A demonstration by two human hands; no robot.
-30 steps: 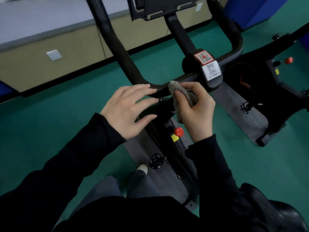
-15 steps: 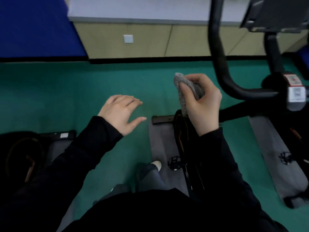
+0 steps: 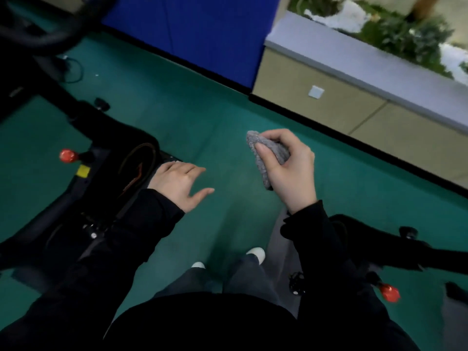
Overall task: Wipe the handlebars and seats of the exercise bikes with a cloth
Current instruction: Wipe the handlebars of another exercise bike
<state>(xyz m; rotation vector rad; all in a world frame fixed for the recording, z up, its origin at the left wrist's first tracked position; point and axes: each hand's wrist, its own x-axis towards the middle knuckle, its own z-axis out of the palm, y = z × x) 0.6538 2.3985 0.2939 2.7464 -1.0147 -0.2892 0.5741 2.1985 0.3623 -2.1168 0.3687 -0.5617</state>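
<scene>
The grey cloth (image 3: pixel 266 158) is bunched in the right hand (image 3: pixel 291 171), pinched between the thumb and curled fingers. It hangs in the air over the green floor (image 3: pixel 202 117) and touches no bike. Wadded this tightly, it would likely wipe a narrow strip and miss parts of a handlebar or seat. The left hand (image 3: pixel 177 186) is spread and holds nothing, just beside the black exercise bike (image 3: pixel 101 178) on the left; whether they touch is unclear. A careless reach could knock its red knob (image 3: pixel 66 156).
</scene>
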